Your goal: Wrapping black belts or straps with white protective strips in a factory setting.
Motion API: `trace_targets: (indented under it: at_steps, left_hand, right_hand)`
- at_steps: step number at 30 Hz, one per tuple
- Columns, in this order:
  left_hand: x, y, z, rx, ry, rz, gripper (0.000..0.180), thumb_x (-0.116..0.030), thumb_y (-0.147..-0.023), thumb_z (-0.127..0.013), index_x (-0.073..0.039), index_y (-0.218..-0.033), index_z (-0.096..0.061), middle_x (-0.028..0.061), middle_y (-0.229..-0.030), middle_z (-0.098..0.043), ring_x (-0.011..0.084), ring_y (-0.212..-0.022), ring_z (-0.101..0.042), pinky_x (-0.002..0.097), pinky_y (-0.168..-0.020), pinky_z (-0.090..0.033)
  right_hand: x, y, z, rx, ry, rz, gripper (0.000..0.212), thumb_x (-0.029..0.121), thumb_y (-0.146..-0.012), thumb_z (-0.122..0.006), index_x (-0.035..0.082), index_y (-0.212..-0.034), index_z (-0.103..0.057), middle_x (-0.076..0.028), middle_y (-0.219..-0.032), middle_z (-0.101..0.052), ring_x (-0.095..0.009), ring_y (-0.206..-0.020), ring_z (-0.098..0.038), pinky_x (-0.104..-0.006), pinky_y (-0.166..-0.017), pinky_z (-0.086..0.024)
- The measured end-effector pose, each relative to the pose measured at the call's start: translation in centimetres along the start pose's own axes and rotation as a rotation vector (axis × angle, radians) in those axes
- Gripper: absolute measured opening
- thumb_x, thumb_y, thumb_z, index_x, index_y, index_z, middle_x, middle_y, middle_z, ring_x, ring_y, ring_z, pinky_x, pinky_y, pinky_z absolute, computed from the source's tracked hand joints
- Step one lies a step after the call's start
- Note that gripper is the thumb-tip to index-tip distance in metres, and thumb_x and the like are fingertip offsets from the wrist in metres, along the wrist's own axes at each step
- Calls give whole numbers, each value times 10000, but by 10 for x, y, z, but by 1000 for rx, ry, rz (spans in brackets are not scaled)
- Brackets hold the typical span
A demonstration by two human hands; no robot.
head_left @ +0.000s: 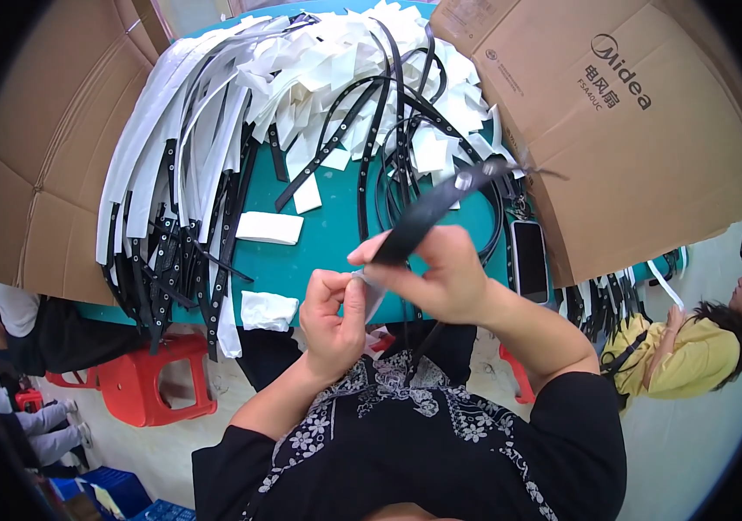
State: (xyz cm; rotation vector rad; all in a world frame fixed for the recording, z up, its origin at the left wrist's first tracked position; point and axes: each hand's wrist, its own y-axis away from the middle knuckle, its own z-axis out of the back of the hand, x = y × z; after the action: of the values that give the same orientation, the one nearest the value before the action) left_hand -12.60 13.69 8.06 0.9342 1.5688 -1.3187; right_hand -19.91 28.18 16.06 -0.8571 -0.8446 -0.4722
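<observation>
I record, from left: a carton (pixel 49 174), a red stool (pixel 141 382), then bundled straps (pixel 171 260) lying over the teal tabletop (pixel 327 224). My left hand (pixel 336 317) and right hand (pixel 445 273) meet, clamped on a black eyeleted strap (pixel 423 221) above its near edge. Rightward: phone (pixel 529 260), second carton (pixel 632 156), yellow-shirted person (pixel 692 360).

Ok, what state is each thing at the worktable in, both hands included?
Left hand: grip pinched on a pale strip.
Right hand: grip closed on a black strap, which is raised and curved.
Strap bundle: gathered, some ends hanging over the edge.
White pieces: loosely heaped.
Upper white packet: lying flat.
Lower white packet: wrinkled.
Phone: screen dark.
</observation>
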Motion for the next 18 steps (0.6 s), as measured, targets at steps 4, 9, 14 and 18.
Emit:
trace_targets:
  at_steps: [4, 9, 14, 18]
  left_hand:
    - [-6, -4, -4, -38, 79, -29, 54, -60, -947, -439, -15, -947, -410, 29, -766, -538, 34, -660, -498, 165, -579, -396]
    - [18, 16, 6, 39, -124, 10, 57, -34, -924, -486, -8, -923, -435, 35, -779, -558, 23, -680, -517, 156, -589, -408]
    - [25, 27, 4, 12, -194, 13, 62, -30, -912, -507, -3, -883, -459, 12, -710, -550, 18, -620, -504, 167, -542, -402]
    - [28, 26, 7, -5, -193, 21, 75, -50, -914, -517, -2, -898, -462, 17, -722, -553, 16, -618, -496, 171, -525, -394]
  right_hand:
    - [-9, 12, -6, 98, -24, -217, 289, 77, -781, -676, -23, -1040, -596, -130, -1110, -601, -177, -920, -628, -304, -818, -477]
    - [-6, -12, 24, -154, -708, -388, 281, 177, -897, -558, -14, -1103, -570, -121, -1081, -615, -196, -959, -602, -325, -889, -454]
    - [2, -23, 34, -256, -558, -268, 248, 197, -925, -527, -1, -1066, -577, -107, -908, -657, -206, -842, -640, -330, -832, -483]
    - [3, -25, 7, -427, -610, -536, 367, 364, -929, -499, 29, -1066, -559, -68, -952, -630, -201, -912, -618, -349, -814, -474]
